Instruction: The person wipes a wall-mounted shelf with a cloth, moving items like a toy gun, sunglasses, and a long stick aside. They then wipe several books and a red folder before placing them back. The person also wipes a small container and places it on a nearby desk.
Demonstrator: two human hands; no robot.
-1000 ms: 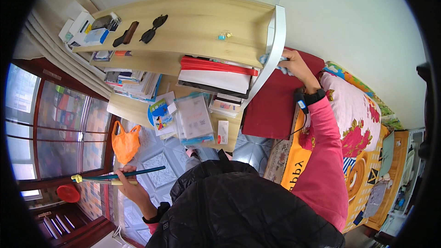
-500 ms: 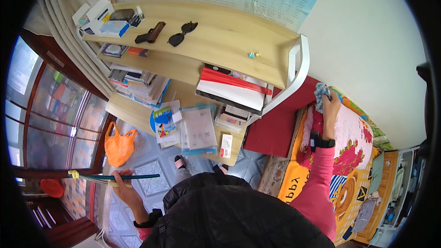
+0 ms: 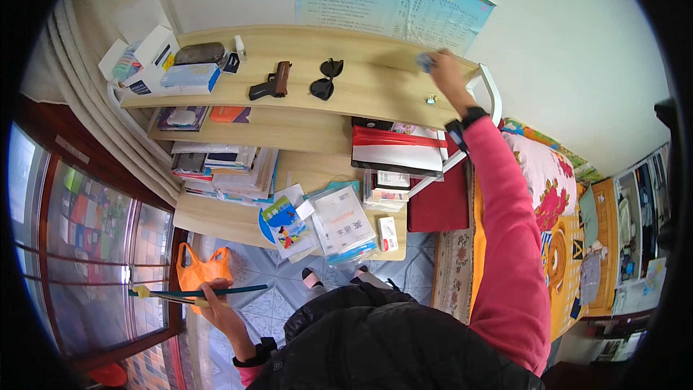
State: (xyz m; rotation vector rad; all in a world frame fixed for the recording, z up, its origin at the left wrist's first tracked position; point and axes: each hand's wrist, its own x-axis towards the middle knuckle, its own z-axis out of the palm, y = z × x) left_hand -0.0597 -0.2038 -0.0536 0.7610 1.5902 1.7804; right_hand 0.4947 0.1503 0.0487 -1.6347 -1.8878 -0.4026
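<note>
My right hand (image 3: 449, 78) is closed on a crumpled blue-and-white cloth (image 3: 424, 63), blurred by motion, over the right end of the top shelf (image 3: 382, 76). Just below that hand, small shiny clips (image 3: 431, 100) lie on the board. Low on the left, my left hand (image 3: 220, 310) grips a bundle of long thin sticks (image 3: 242, 289). One stick is dark green, the others pale, and a yellow knob shows at their left end; their exact kind I cannot make out. Farther left on the top shelf lie black sunglasses (image 3: 327, 79) and a dark pistol-shaped object (image 3: 272, 81).
Boxes (image 3: 189, 78) and a small bottle (image 3: 240, 46) stand at the shelf's left end. Books (image 3: 231, 170) and plastic folders (image 3: 345, 224) cover the desk below. An orange bag (image 3: 202, 267) is on the floor at left; a bed with a floral pillow (image 3: 538, 173) lies right.
My right hand has moved from the pillow by the wall, up and left to the top shelf, carrying the cloth. My left hand still holds the sticks. The view has turned toward the shelf.
</note>
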